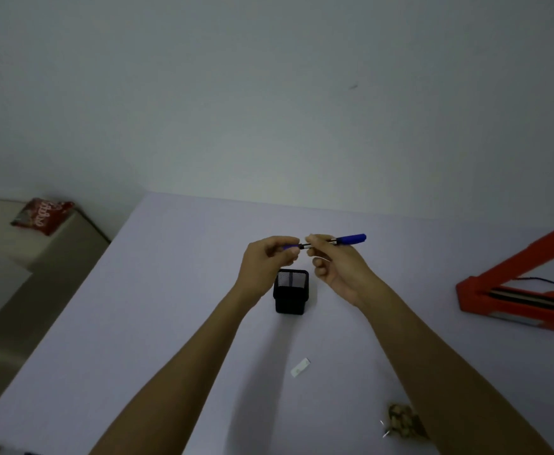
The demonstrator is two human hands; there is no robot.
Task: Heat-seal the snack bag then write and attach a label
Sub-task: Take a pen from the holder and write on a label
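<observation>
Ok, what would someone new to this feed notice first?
Both hands, left and right, hold a blue pen mid-air above a black mesh cup. At the table's right edge an orange heat sealer lies open. A red snack bag lies off to the far left.

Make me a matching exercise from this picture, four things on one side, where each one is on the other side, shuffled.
Things:
1. pen
2. mesh pen holder
3. heat sealer
4. red snack bag

Places:
A. on the side counter at far left
B. on the table's right side, lid raised
C. held between both hands
D. standing on the table below the hands

Pairs: 1-C, 2-D, 3-B, 4-A
</observation>
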